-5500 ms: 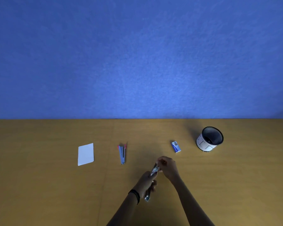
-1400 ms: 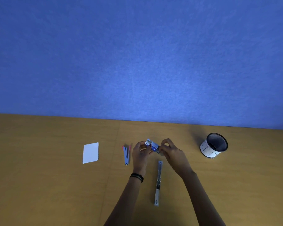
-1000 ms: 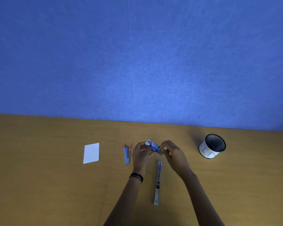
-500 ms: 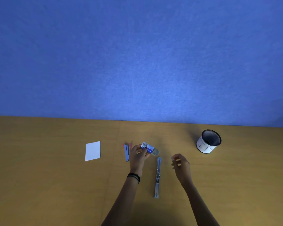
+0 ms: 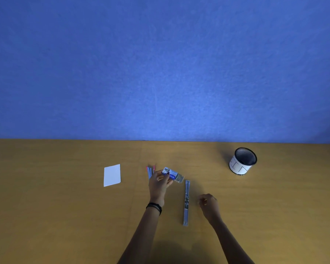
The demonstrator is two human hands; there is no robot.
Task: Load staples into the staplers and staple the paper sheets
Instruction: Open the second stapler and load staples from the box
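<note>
Your left hand (image 5: 159,184) grips the small blue and white staple box (image 5: 169,173), with its inner tray pulled out toward the right. Your right hand (image 5: 208,203) has loosely curled fingers and is not touching any object; whether it pinches something small, I cannot tell. Between both hands the opened stapler (image 5: 186,202) lies flat and stretched out on the worktop (image 5: 65,216). Just behind your left hand lies a second stapler (image 5: 150,171) with pink parts. Farther left sits the white paper (image 5: 112,175). Far right stands a mesh cup (image 5: 243,161).
</note>
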